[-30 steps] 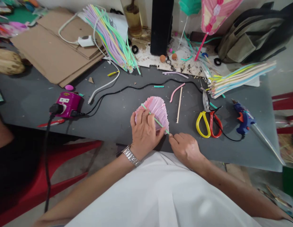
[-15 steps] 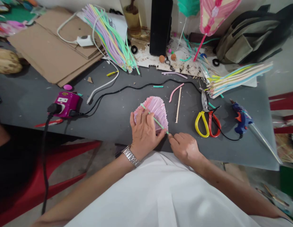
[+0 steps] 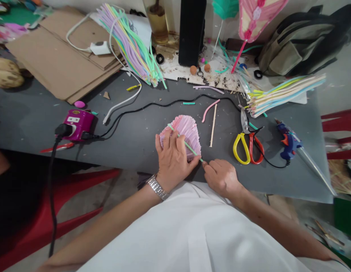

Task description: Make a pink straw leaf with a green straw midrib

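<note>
A rounded pink and lilac ribbed piece (image 3: 189, 130) lies on the grey table in front of me. Across it, slanting down to the right, runs a thin green strip (image 3: 190, 147). My left hand (image 3: 174, 158) rests flat on the piece, fingers spread, its thumb by the strip's lower end. Just right of the piece, my right hand (image 3: 221, 174) is closed, with thumb and forefinger pinching the lower tip of the green strip. A cream stick (image 3: 213, 126) and a curved pink strip (image 3: 210, 110) lie beyond my right hand.
Scissors (image 3: 248, 147) and a glue gun (image 3: 289, 141) lie to the right. A purple power box (image 3: 78, 124) is on the left, its black cable crossing the table. Behind are cardboard (image 3: 59, 64), strip bundles (image 3: 132, 49) and a black phone-like slab (image 3: 191, 34).
My right hand has shifted very slightly right and down with the strip's tip. My left hand stays on the pink piece.
</note>
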`<action>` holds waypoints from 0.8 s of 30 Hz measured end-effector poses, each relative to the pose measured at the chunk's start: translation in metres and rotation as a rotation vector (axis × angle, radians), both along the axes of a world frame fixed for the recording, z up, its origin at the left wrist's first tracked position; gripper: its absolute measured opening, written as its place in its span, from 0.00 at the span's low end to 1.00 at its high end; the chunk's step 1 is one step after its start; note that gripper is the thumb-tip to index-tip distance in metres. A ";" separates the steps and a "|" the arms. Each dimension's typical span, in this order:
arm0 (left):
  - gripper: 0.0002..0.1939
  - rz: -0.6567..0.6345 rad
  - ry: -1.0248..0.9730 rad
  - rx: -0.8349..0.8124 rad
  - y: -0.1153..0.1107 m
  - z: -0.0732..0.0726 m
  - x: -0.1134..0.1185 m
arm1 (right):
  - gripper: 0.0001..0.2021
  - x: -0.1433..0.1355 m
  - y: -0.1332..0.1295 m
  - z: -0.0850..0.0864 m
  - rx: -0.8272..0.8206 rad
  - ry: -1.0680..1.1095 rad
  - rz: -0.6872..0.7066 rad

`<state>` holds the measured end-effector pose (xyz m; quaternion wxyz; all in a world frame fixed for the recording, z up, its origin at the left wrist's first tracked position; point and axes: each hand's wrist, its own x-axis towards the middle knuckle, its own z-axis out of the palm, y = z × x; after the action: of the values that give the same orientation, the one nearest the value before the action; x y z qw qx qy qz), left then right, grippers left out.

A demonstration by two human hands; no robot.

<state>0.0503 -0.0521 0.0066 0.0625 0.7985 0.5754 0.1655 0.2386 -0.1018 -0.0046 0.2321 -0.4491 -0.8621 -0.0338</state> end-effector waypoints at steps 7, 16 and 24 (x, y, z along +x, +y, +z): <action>0.35 -0.007 0.011 0.012 0.001 0.002 0.000 | 0.16 0.000 0.000 -0.001 0.004 0.013 0.000; 0.39 -0.012 -0.005 0.001 -0.001 -0.002 0.001 | 0.09 0.001 -0.003 0.000 -0.051 0.019 -0.053; 0.35 -0.018 -0.021 -0.012 -0.001 0.001 -0.005 | 0.13 0.002 -0.003 0.000 -0.062 0.038 -0.072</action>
<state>0.0458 -0.0534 0.0078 0.0748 0.8015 0.5684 0.1700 0.2408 -0.1049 -0.0045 0.2331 -0.4873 -0.8415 -0.0067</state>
